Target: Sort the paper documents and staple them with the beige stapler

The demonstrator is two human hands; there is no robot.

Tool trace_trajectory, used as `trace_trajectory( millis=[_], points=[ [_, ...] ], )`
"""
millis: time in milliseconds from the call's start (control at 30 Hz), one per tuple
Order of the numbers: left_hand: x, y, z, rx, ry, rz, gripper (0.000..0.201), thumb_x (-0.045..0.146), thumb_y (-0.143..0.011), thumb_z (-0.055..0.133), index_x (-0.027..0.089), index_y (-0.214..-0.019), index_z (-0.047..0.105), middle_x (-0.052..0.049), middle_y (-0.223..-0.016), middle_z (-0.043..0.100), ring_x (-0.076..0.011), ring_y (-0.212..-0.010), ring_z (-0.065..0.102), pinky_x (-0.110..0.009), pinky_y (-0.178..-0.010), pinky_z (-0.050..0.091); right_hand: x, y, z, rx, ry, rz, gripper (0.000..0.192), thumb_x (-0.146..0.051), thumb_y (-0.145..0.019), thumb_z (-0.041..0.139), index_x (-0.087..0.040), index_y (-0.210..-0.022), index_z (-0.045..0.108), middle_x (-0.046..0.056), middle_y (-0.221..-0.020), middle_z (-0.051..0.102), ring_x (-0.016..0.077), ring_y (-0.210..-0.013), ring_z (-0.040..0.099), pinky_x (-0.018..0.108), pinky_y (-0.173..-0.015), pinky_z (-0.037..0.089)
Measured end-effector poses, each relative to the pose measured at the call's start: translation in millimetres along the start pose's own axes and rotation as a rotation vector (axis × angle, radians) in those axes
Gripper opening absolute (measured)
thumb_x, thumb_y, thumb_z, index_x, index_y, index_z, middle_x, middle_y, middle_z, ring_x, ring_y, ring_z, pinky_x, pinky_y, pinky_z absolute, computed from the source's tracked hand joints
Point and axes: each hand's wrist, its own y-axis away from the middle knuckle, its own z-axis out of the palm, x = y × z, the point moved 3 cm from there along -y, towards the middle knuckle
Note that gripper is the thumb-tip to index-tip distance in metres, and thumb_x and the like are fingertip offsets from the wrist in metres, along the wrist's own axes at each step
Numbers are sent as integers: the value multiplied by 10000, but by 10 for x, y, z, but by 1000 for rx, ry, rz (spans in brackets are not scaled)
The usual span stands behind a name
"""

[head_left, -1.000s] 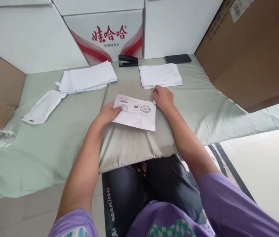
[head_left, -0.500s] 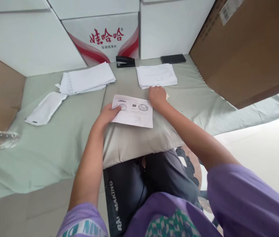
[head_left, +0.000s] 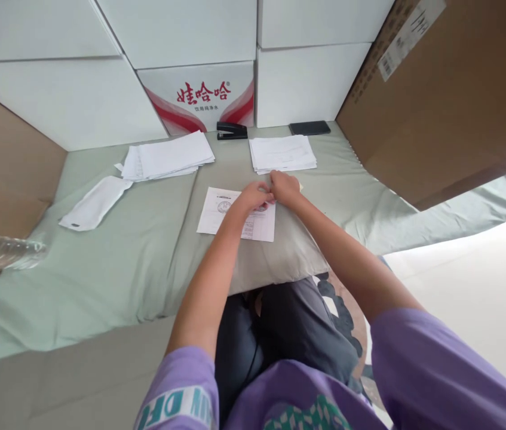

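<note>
I count one stamped sheet [head_left: 235,215] on the grey pillow [head_left: 275,257] before me, two paper stacks [head_left: 169,156] and [head_left: 282,153] beyond it, one black stapler [head_left: 232,131] and one dark phone [head_left: 309,128]. My left hand [head_left: 253,195] and right hand [head_left: 285,186] meet at the sheet's top right corner, fingers curled close together, pinching there; what exactly they grip I cannot tell.

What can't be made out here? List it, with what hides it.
- Head view: the print on the sheet is too small to read, and the left hand covers its right stamp.
- What the right hand pinches at the sheet's corner: hidden by the fingers.
- Bottle: cut off by the left edge.
- Label on the brown box: too small.
</note>
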Motion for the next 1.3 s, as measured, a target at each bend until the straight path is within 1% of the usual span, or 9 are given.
trace_trajectory(
  millis=[100, 367, 567, 733, 833, 933, 1000, 1167, 1300],
  points=[
    [-13, -90, 58, -28, 139, -12, 197, 172, -750, 749, 203, -847, 580, -42, -761, 741, -89, -492, 531, -223, -484, 321, 33, -19, 9, -8, -24, 14, 244, -235, -767, 644, -224, -987, 539, 109, -1078, 705, 313, -1023, 645, 371, -783, 418],
    [-43, -68, 85, -65, 161, 10, 45, 135, -798, 658, 173, -819, 651, -59, -823, 739, -47, -429, 417, -228, -437, 236, 64, -33, 23, 9, -103, 50, 159, -206, -830, 587, -250, -956, 501, 89, -1001, 704, 296, -904, 655, 355, -729, 385],
    [-5, -134, 77, -39, 80, 8, 78, 110, -701, 708, 152, -722, 646, -89, -787, 717, -78, -478, 458, -295, -547, 376, 105, -146, 68, 34, -189, 85, 161, -255, -844, 654, -240, -958, 541, 72, -892, 694, 293, -925, 639, 376, -793, 413],
    [-1, -139, 69, -5, 121, -63, 134, 102, -735, 689, 164, -797, 588, -104, -839, 728, -126, -588, 568, -306, -610, 412, 160, -288, 128, -29, -192, 90, 65, -238, -938, 542, -210, -994, 561, 59, -905, 663, 268, -920, 644, 438, -866, 434],
    [21, -129, 88, 8, 81, -58, 121, 120, -776, 655, 165, -836, 561, -76, -795, 717, -124, -604, 584, -281, -612, 403, 183, -364, 67, -76, -218, 17, 153, -273, -1001, 461, -169, -1020, 571, 63, -965, 656, 225, -951, 624, 423, -885, 435],
    [34, -130, 109, 14, 45, -45, 121, 142, -789, 656, 168, -815, 540, -47, -744, 693, -115, -597, 584, -263, -606, 393, 169, -385, -70, 14, -203, -86, 306, -239, -1042, 294, -120, -1097, 571, 102, -1083, 637, 224, -1051, 581, 412, -894, 422],
    [23, -137, 114, 19, 55, -50, 140, 147, -786, 669, 174, -792, 531, -44, -736, 688, -121, -600, 594, -267, -605, 395, 144, -358, -124, 130, -114, -99, 290, -166, -1022, 311, -101, -1165, 555, 154, -1201, 601, 275, -1161, 526, 449, -927, 408],
    [-20, -168, 105, 20, 119, -76, 173, 150, -779, 687, 182, -749, 520, -49, -746, 677, -131, -607, 606, -276, -580, 356, 78, -332, 63, 181, 48, -95, 323, -107, -924, 488, -84, -1244, 523, 207, -1304, 507, 360, -1269, 438, 559, -989, 355],
    [-2, -178, 157, 49, 161, -121, 185, 88, -772, 647, 181, -716, 497, -40, -647, 622, -126, -574, 609, -255, -512, 269, 72, -370, 176, 246, -5, -134, 278, -182, -969, 416, -105, -1214, 524, 206, -1296, 495, 373, -1285, 420, 623, -1008, 333]
  ],
)
